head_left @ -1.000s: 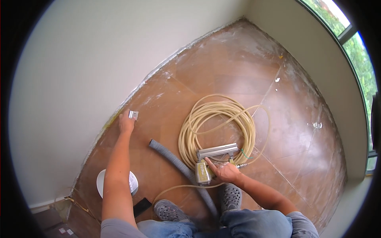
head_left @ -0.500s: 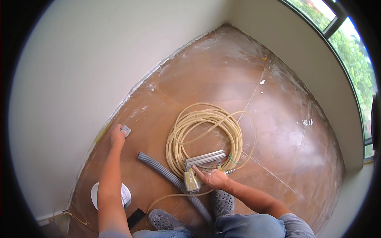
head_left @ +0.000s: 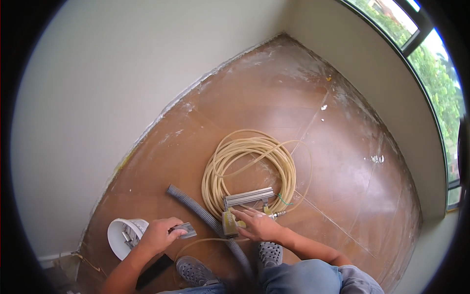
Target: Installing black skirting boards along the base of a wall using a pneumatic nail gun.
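Observation:
My left hand (head_left: 159, 235), at the lower left, pinches a small flat grey metal piece (head_left: 186, 230). Just left of it lies a white bucket (head_left: 115, 238) with silvery pieces inside. My right hand (head_left: 259, 226) rests over the handle of a yellow-and-silver pneumatic nail gun (head_left: 228, 226), fingers partly curled on it, hiding part of the tool. The gun's long aluminium magazine (head_left: 249, 195) lies across the front of a coil of beige air hose (head_left: 211, 174). A grey corrugated tube (head_left: 190, 201) runs diagonally under or beside the gun toward my feet.
Brown floor (head_left: 259, 88), scuffed and dusty, reaches a pale wall (head_left: 93, 108) on the left and a low wall (head_left: 352, 59) under a window (head_left: 431, 63) on the right. A dark flat object (head_left: 152, 274) lies by my grey clogs (head_left: 191, 267). White debris dots the floor.
My left hand has come down and rightward from near the left wall with the metal piece, uncovering the bucket. My right hand stays at the nail gun, its fingers slightly shifted.

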Tool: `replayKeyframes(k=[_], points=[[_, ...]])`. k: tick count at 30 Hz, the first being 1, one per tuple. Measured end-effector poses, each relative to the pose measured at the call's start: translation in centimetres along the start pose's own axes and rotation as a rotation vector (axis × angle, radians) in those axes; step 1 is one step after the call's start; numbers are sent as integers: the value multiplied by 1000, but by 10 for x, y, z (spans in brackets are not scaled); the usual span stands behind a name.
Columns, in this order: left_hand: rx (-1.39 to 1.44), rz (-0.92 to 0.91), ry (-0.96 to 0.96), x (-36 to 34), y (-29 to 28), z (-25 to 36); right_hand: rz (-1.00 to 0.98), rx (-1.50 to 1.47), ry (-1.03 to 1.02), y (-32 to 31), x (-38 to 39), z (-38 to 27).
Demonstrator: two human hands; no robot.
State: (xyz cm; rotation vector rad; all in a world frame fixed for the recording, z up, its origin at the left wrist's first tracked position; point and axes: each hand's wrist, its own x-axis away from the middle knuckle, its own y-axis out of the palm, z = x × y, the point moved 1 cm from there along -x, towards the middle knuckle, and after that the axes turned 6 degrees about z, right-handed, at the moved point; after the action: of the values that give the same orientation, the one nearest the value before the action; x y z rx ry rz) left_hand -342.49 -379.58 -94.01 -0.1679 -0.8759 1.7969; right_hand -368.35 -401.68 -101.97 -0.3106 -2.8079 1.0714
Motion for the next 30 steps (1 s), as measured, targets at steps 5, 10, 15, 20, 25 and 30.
replayKeyframes(k=[5,10,15,20,25,30], points=[[263,-15,29,24,91,12,-133,-517,216,17,-12,-44],[214,113,66,55,121,-5,-295,-734,343,60,4,-53],[235,24,-166,93,120,-22,-360,-785,479,78,17,-49],[-80,178,-280,163,116,-67,-231,-648,478,62,20,-35],[-241,390,-493,253,114,-137,-251,-689,518,70,21,-32],[-440,531,-356,232,111,-182,-271,-636,506,74,21,-32]])
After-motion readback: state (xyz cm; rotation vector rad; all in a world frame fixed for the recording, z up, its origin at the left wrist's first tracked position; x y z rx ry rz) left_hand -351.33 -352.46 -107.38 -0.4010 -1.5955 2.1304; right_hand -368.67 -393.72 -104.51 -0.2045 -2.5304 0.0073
